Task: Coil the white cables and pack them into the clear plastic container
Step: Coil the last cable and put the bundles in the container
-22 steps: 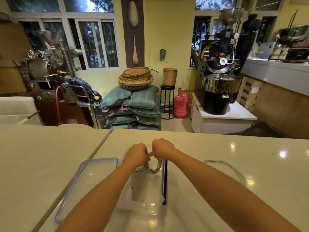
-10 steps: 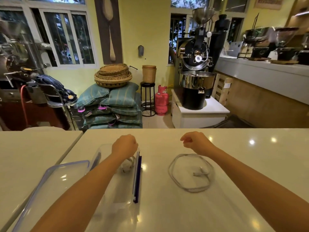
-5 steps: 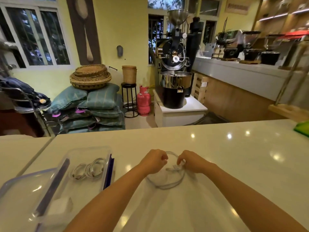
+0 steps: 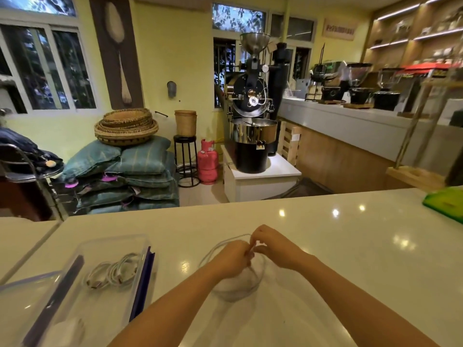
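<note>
A loose white cable (image 4: 220,246) lies looped on the white counter in front of me. My left hand (image 4: 231,257) and my right hand (image 4: 271,245) meet over it, both pinching the cable near its end. To the left stands the clear plastic container (image 4: 140,240) with dark blue side clips. One coiled white cable (image 4: 112,271) lies inside it, and a white block sits at its near end (image 4: 67,328).
The container's clear lid (image 4: 17,294) lies flat at the far left, next to the seam between two counters. A green object (image 4: 444,201) rests at the counter's right edge. Beyond the counter are sacks, baskets, a pink gas cylinder and a coffee roaster.
I left a coiled cable in the container, and both hands moved right to the loose cable. They now pinch it together, lifting part of the loop.
</note>
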A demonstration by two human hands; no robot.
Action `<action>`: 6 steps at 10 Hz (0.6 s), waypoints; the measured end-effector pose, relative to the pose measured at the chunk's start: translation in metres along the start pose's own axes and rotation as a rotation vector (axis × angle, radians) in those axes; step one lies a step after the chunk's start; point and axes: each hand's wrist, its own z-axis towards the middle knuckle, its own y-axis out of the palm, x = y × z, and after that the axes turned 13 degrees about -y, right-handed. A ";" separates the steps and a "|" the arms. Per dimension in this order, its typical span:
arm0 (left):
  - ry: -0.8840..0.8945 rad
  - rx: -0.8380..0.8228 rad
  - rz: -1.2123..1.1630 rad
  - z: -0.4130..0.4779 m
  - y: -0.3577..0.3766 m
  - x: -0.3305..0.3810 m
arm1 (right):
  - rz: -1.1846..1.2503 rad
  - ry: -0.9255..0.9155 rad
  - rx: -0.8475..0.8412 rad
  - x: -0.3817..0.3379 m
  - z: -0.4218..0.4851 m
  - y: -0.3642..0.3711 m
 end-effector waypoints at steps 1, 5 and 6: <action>0.005 -0.115 -0.385 -0.012 -0.032 0.014 | 0.102 -0.042 0.246 -0.008 0.009 -0.022; 0.291 -0.353 -0.996 -0.054 -0.118 0.046 | 0.917 -0.305 0.662 -0.052 0.034 -0.061; 0.358 -0.369 -1.059 -0.059 -0.127 0.054 | 1.132 -0.430 1.018 -0.073 0.041 -0.061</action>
